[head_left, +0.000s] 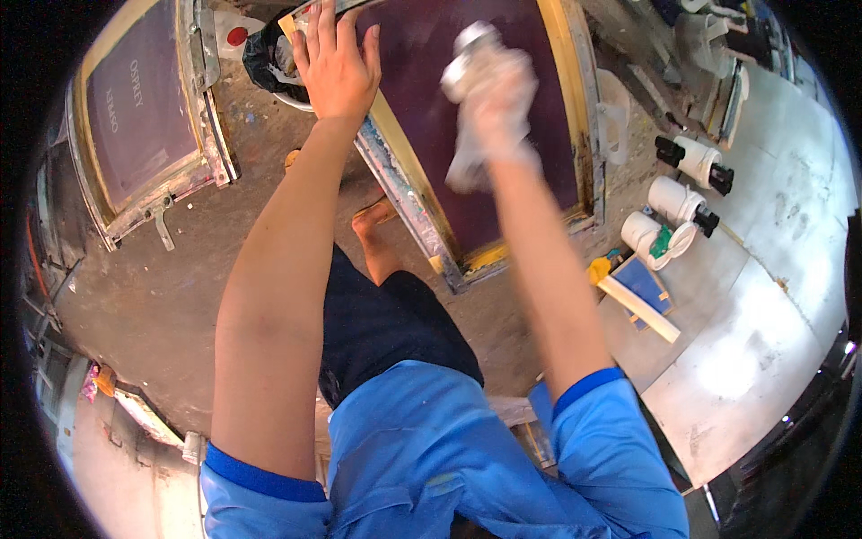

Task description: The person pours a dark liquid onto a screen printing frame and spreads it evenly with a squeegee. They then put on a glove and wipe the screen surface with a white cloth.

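A large screen frame (430, 243) with dark purple mesh (422, 126) and yellowed borders stands tilted at upper centre. My left hand (343, 85) rests at its upper left edge, fingers spread and mostly stretched out. My right hand (505, 121) is over the mesh, blurred by motion, closed on a crumpled whitish cloth or plastic wad (465, 157). A shiny silvery object (473, 45) shows at the top of that wad; I cannot make out what it is or whether it is separate.
Another screen frame (135, 99) is at upper left. A black-lined bucket (268, 63) sits beside my left hand. White buckets (671, 198), a wooden stick (639, 308) and a blue panel (639, 283) lie right. A pale sheeted surface (745, 359) spans the right. My bare foot (377, 242) is below the frame.
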### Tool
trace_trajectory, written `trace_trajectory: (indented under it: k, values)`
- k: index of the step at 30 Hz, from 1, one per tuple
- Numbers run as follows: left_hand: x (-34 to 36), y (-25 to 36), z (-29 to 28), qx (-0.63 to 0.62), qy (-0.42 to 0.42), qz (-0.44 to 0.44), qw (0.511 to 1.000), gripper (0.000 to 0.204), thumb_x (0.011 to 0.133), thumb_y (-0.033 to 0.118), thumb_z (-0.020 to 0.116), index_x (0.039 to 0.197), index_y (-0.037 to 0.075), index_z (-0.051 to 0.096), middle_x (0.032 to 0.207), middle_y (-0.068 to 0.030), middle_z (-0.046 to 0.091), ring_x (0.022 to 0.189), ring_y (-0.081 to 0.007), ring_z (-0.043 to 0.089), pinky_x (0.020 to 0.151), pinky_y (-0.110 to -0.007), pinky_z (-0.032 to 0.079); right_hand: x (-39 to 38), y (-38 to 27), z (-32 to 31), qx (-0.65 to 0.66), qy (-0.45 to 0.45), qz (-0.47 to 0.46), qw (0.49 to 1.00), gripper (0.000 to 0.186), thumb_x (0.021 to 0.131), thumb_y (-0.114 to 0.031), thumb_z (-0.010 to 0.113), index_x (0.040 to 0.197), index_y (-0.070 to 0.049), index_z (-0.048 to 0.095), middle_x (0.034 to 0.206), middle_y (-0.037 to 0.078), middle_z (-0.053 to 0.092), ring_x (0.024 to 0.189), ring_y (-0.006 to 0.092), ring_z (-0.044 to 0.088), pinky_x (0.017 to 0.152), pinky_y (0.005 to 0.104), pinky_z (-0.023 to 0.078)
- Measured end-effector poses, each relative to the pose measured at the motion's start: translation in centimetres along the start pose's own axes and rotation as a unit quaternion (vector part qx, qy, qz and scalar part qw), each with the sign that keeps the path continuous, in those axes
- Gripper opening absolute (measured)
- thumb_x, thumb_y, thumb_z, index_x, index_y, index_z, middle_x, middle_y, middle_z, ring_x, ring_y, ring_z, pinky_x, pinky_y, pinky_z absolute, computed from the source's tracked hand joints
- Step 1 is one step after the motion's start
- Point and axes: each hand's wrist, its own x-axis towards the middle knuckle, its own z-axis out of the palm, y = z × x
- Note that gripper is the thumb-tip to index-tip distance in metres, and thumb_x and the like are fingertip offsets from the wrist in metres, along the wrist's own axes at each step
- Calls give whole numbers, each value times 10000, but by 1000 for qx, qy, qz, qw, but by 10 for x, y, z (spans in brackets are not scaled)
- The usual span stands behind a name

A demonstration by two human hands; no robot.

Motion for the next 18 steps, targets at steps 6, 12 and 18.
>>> trace_trajectory:
  k: [6,12,18]
  values:
    - [-5,-9,-1,0,-1,-22,1000,303,975,222,554,1234,67,579,1472,-183,456,1412,-379,364,1173,-505,243,-42,-56,-17,-44,-120,-159,979,244,919,-279,593,936,-68,712,743,166,628,704,344,657,612,443,532]
    - [5,1,4,-22,27,24,999,305,979,250,554,1241,98,590,1479,-141,467,1414,-344,377,1177,-510,238,41,73,-40,-143,94,-231,958,227,950,-140,531,1093,-43,678,844,151,642,727,309,629,662,404,524]
    - [-9,-20,18,-5,23,10,1000,299,992,292,560,1265,180,605,1528,-68,437,1448,-276,352,1184,-523,225,-63,-41,-34,-63,-128,-164,976,187,936,-220,583,876,-73,682,742,167,591,702,342,641,600,458,515]
